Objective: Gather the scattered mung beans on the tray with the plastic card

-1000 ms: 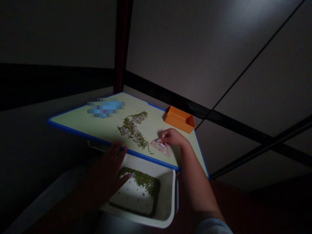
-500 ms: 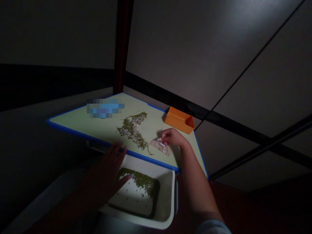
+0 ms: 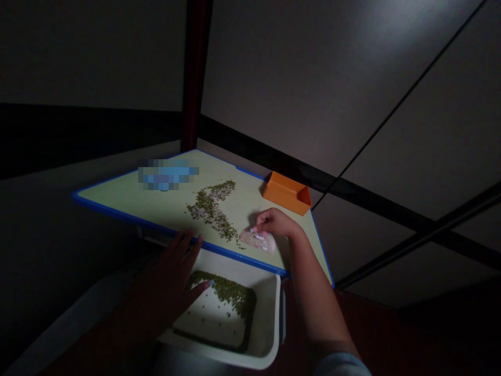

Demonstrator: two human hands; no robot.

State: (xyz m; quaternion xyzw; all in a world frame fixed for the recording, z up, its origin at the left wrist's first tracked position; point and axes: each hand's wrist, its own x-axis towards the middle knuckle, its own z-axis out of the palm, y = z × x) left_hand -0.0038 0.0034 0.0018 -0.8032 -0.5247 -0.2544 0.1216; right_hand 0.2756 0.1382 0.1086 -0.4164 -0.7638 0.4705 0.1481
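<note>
Between the thumb and fingers of my right hand (image 3: 274, 222) is a clear, half-round protractor (image 3: 257, 241) with pinkish marks, pinched at its upper edge. It is low over the pale board (image 3: 250, 196), just right of a scattered band of small green grains (image 3: 211, 209). My left hand (image 3: 172, 277) is in shadow, fingers spread, with the fingertips at the board's blue front edge and the thumb over a white basin (image 3: 274, 334). More green grains (image 3: 235, 295) lie in the basin, mostly along its far side.
An orange open box (image 3: 287, 193) sits at the board's right rear edge. A blurred-out blue item (image 3: 168, 175) lies on the left part. Behind the board stand light panels (image 3: 313, 78) with dark seams and a dark red post (image 3: 194, 78).
My right hand has shifted slightly left, and the protractor has turned so that its curved edge faces differently. My left hand and the grains look the same.
</note>
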